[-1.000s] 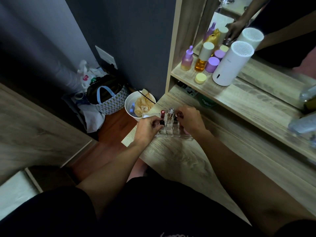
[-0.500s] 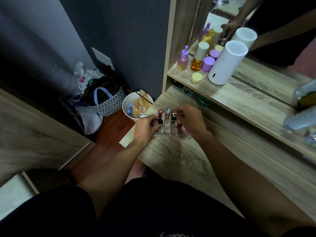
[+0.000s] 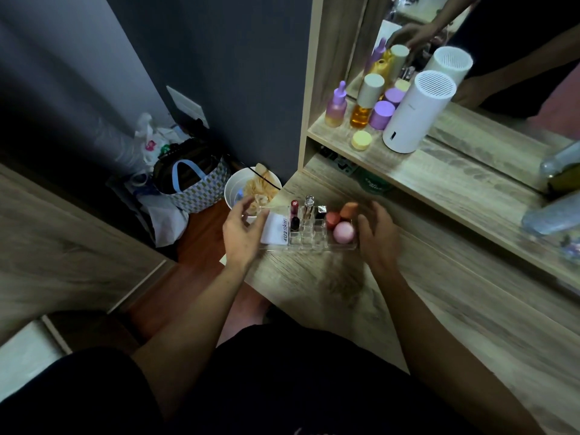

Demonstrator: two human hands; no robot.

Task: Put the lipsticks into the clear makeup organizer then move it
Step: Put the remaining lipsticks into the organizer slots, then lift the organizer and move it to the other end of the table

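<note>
A clear makeup organizer (image 3: 309, 245) sits on the wooden desk near its left edge. Its middle slots hold several lipsticks (image 3: 294, 215) standing upright, among them a dark red one and a clear-capped one (image 3: 308, 206). A white packet (image 3: 276, 230) fills its left end and round makeup sponges (image 3: 343, 231) its right end. My left hand (image 3: 243, 232) is at the organizer's left end, fingers spread, touching or nearly touching the packet. My right hand (image 3: 376, 237) is at the right end, fingers apart, empty.
The desk (image 3: 345, 293) ends just left of the organizer, above a white bin (image 3: 233, 191) and a patterned bag (image 3: 194, 183) on the floor. A shelf behind carries bottles (image 3: 337, 106), jars and a white cylinder (image 3: 414, 111) before a mirror.
Both hands have drawn away from the lipstick slots to the organizer's two ends, fingers now spread. The sponges and the white packet have come into sight.
</note>
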